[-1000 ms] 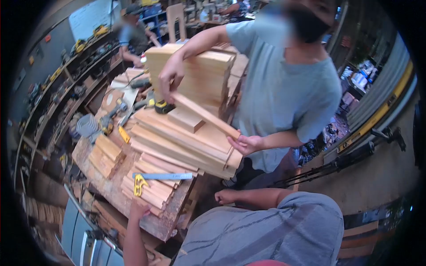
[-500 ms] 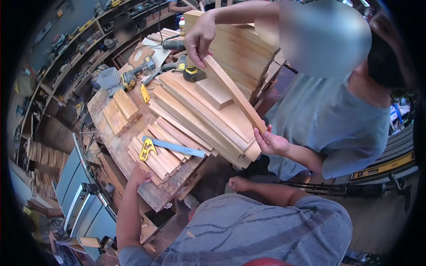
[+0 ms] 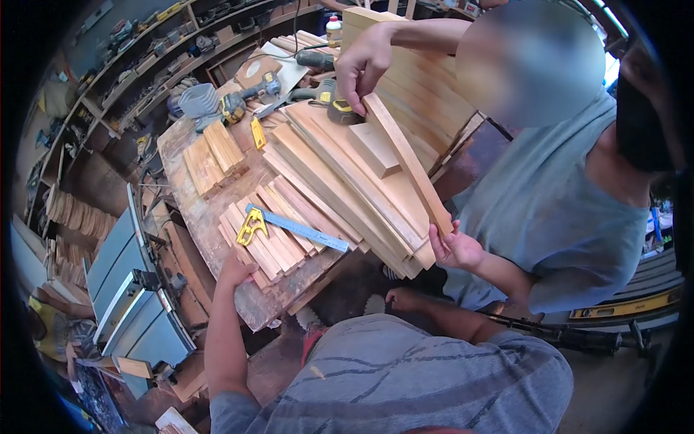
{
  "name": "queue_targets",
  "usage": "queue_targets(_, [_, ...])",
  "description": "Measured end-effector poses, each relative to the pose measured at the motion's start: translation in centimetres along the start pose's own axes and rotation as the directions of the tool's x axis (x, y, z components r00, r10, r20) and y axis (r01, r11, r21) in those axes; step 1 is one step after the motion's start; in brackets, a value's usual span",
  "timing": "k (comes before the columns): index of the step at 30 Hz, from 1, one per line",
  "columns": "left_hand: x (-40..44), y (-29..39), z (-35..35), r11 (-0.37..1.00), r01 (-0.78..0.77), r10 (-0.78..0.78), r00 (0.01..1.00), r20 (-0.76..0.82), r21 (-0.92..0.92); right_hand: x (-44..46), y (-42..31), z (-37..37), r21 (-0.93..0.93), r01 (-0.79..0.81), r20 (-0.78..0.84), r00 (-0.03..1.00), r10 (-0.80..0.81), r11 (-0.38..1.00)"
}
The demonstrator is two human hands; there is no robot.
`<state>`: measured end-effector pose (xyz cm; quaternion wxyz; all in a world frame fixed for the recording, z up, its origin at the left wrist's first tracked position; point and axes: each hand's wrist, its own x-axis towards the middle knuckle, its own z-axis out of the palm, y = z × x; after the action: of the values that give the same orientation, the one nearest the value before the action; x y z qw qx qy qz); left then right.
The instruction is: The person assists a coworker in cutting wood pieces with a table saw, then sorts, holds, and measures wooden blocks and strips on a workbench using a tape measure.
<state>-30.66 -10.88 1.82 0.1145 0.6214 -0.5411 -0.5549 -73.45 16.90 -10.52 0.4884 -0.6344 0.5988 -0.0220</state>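
Note:
My left hand (image 3: 235,270) rests at the bench edge, its fingers loosely out against the ends of several short wooden strips (image 3: 269,254). Across those strips lies a combination square (image 3: 298,230) with a yellow head and a steel blade, just beyond my fingers. My right hand (image 3: 402,298) hangs low in front of my body, fingers curled in, with nothing visible in it. Facing me, a co-worker holds a long narrow wooden strip (image 3: 409,165) at both ends, tilted above the boards.
Long boards (image 3: 340,184) are stacked on the workbench (image 3: 189,160), with a wooden block (image 3: 376,148) on top. Further back are a cordless drill (image 3: 249,98), a tape measure (image 3: 343,112) and a small strip pile (image 3: 213,155). A table saw (image 3: 137,300) stands at left.
The view has shifted, so the bench and its contents appear further right. The co-worker still holds the strip at both ends. My left hand stays by the short strips.

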Motion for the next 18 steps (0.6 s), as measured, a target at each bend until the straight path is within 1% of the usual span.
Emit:
queue_targets(1, [-0.3,0.1,0.0,1.000,-0.004,0.004,1.000,-0.015,-0.014,-0.6,2.9,4.4,0.096,-0.043,-0.066,0.997,0.049,0.994])
queue_targets(2, [-0.3,0.0,0.2,1.000,-0.011,0.010,1.000,-0.029,-0.027,-1.3,2.6,4.5,0.100,-0.070,-0.070,0.995,0.077,0.993])
queue_targets(4, [-0.2,-0.4,0.2,0.998,-0.059,0.059,0.998,0.006,-0.021,-2.4,2.8,5.1,0.115,-0.138,-0.072,0.986,0.147,0.984])
queue_targets(6, [-1.3,0.5,0.3,0.964,-0.211,0.222,0.973,-0.056,0.165,-2.5,3.8,5.8,0.130,-0.175,-0.115,0.975,0.190,0.976])
queue_targets(8, [2.4,-3.8,-0.3,0.836,-0.424,0.472,0.880,-0.059,0.349,-3.1,4.0,6.2,0.119,-0.212,-0.134,0.965,0.227,0.970])
queue_targets(11, [4.0,-4.4,0.0,0.816,-0.437,0.477,0.879,-0.013,0.378,-3.3,3.8,6.5,0.099,-0.242,-0.155,0.954,0.255,0.965])
queue_targets(12, [0.0,-0.8,0.4,0.987,-0.156,0.156,0.988,-0.002,0.043,-2.8,3.5,6.9,0.090,-0.250,-0.149,0.954,0.262,0.964])
queue_targets(14, [2.6,-3.4,-0.2,0.964,-0.245,0.247,0.969,-0.004,0.105,-1.2,3.4,7.7,0.056,-0.271,-0.120,0.954,0.276,0.961])
queue_targets(15, [2.7,-3.0,-0.5,0.954,-0.274,0.274,0.962,0.013,0.122,-0.1,3.5,8.1,0.040,-0.271,-0.109,0.956,0.273,0.962])
queue_targets(16, [1.9,-2.6,-0.2,0.969,-0.243,0.243,0.970,0.010,0.045,0.8,3.8,8.4,0.023,-0.268,-0.107,0.957,0.269,0.963])
queue_targets(17, [1.2,-2.1,0.2,0.978,-0.207,0.207,0.978,0.008,-0.036,1.6,4.1,9.0,-0.004,-0.127,-0.270,0.955,0.121,0.992])
queue_targets(18, [0.6,-1.7,0.3,0.974,-0.225,0.225,0.974,0.014,-0.027,1.5,2.4,8.4,0.002,-0.126,-0.291,0.949,0.122,0.992])
